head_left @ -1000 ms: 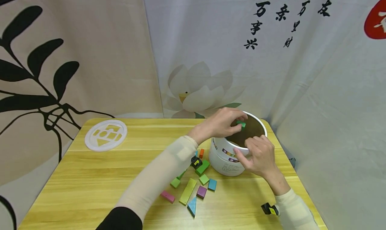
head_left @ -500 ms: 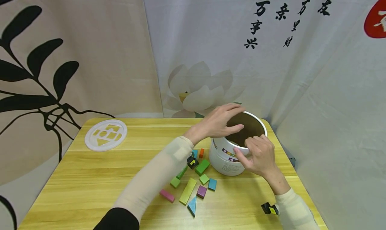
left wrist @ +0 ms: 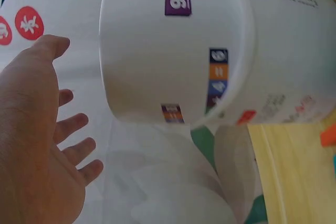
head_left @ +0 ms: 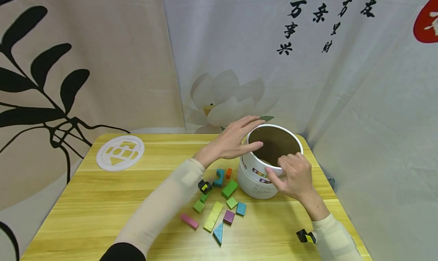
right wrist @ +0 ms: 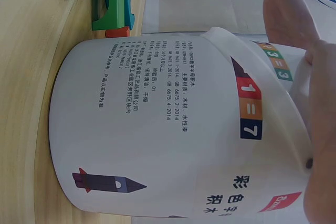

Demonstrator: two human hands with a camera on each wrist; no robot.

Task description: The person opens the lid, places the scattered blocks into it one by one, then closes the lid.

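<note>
A white bucket with printed number strips stands on the table's right side, its mouth upward and tilted toward me in the head view. My right hand grips its near rim, fingers curled over the edge and thumb on the outer wall. Beside the far left rim my left hand hovers with straight, spread fingers and holds nothing; the left wrist view has the hand apart from the bucket wall. The bottom inside the bucket is mostly hidden.
Left of the bucket lie several loose blocks: a yellow plank, a blue triangle, a green block, a blue arch, a pink bar. A white lid with cut-out shapes lies at the back left.
A second ago my left hand held a green block at the bucket's mouth; it has let go, and the block is out of sight. That hand has drawn back left; the right stays put.
</note>
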